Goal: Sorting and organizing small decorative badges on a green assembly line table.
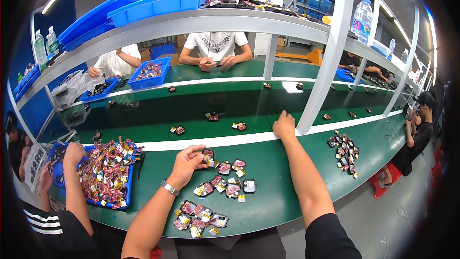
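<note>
While the left hand (184,167) pinches the left edge of a unit (208,157) between thumb and fingers, just above the table by the rail (225,143), the right hand (284,125) reaches over that rail to the edge of the belt (134,122), fingers bent; whether it holds anything cannot be told. Right beside it a white post (330,52) rises from the rail, blocking the way to the right. Near the left hand a loose group of black-cased units (233,190) lies on the green table (261,211), with a second group (196,218) closer to the person and a third (344,153) well apart, beyond the right forearm. More units dot the belt. To the left, a blue tray (130,182) is heaped with small parts (108,168), a co-worker's hand (74,153) at its far left corner. Across the belt, a co-worker in a white shirt (218,43) holds a small dark piece in both hands, near a blue bin (150,82). The shelf (215,21) spans the view above, bearing blue trays (158,8) and a large bottle (362,19).
</note>
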